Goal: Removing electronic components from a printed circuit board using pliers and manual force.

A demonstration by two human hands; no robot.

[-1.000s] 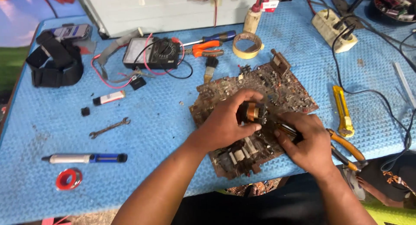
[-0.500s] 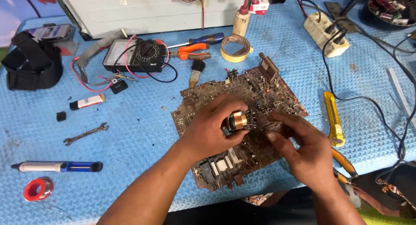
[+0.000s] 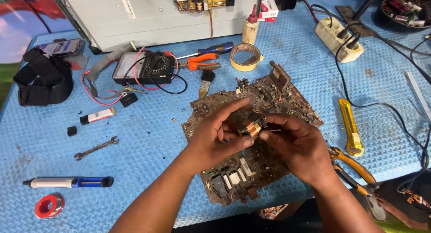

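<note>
Blue textured mat point(image 3: 148, 138) carries the brown circuit board point(image 3: 287, 103) at frame centre; I judge the small copper-wound coil point(image 3: 251, 128) already off it, pinched between my left hand point(image 3: 215, 138) and right hand point(image 3: 298, 147); refitting remains.

We pinch a small copper-wound coil component point(image 3: 252, 128) between our left hand point(image 3: 215, 141) and right hand point(image 3: 298, 147), just above a brown, dusty circuit board point(image 3: 274, 91) lying on the blue textured mat point(image 3: 143, 138); orange-handled pliers point(image 3: 354, 168) lie beside our right wrist; a yellow utility knife point(image 3: 349, 127) sits further right; a small steel spanner point(image 3: 95, 148) rests well to the left.
</note>
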